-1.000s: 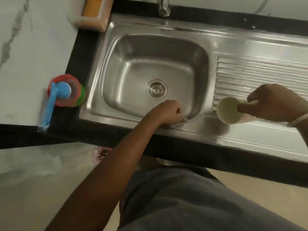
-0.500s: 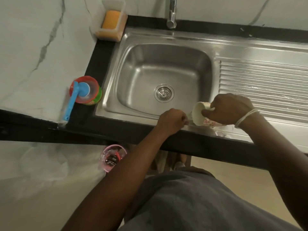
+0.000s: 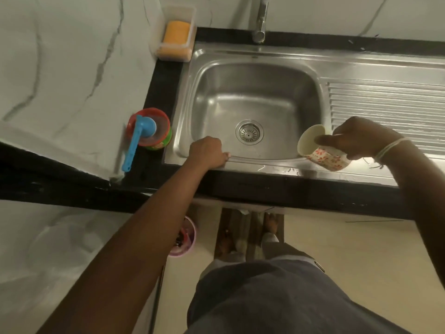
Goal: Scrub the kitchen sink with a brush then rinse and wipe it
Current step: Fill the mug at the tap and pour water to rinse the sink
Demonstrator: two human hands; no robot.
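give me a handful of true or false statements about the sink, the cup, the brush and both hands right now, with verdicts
1. The right hand holds a flowered cup tipped on its side over the sink's front edge. True.
2. The blue-handled brush is in the left hand. False: it rests on a red and green tub on the counter, left of the sink.
3. The left hand is curled at the front rim of the basin. True.
4. Water is running from the tap. False: no stream shows.
5. The orange sponge lies in the basin. False: it sits in a holder at the sink's back left corner.
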